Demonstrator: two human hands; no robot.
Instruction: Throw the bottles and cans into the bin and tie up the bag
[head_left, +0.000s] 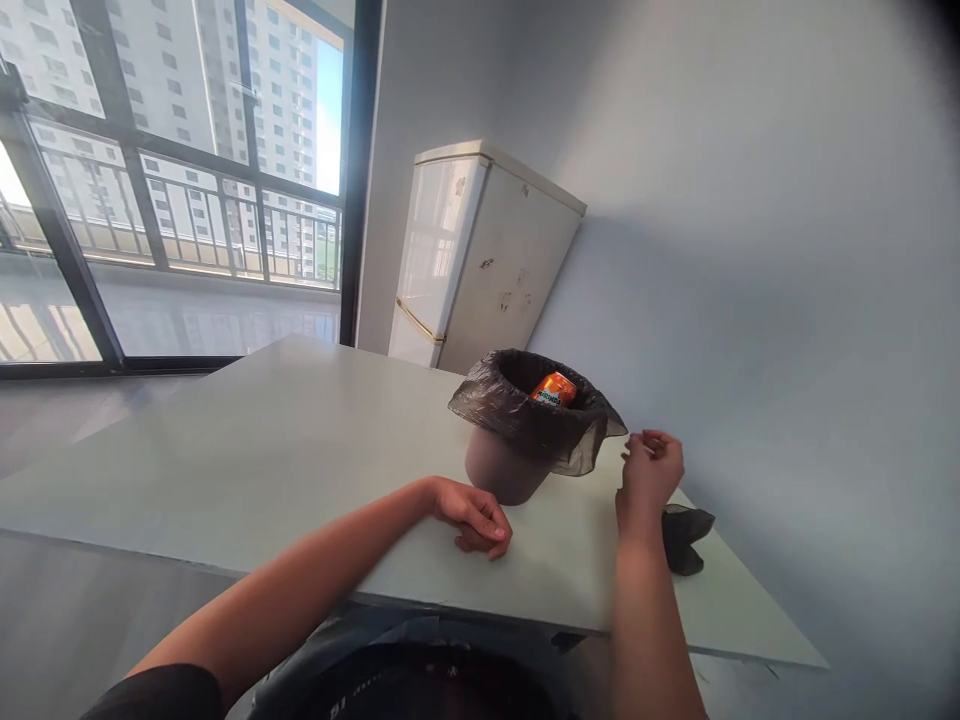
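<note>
A small trash bin (504,468) of dull mauve-brown stands on the table, lined with a black plastic garbage bag (499,405) folded out over its rim. An orange Mirinda can (555,390) shows tilted in the bin's mouth, its lower end hidden. My left hand (474,517) lies on the table just in front of the bin's base, fingers curled in with nothing visible in them. To the right of the bin, my right hand (652,468) is raised beside the bag's outstretched corner, empty, its fingers loosely bent and apart. Whether it touches that corner is unclear.
The pale table (247,450) stretches away to the left. A crumpled black plastic piece (684,540) lies on it beyond my right forearm. Behind stands a worn white refrigerator (487,260) against the wall (750,300). Large glass doors (187,220) are at the left.
</note>
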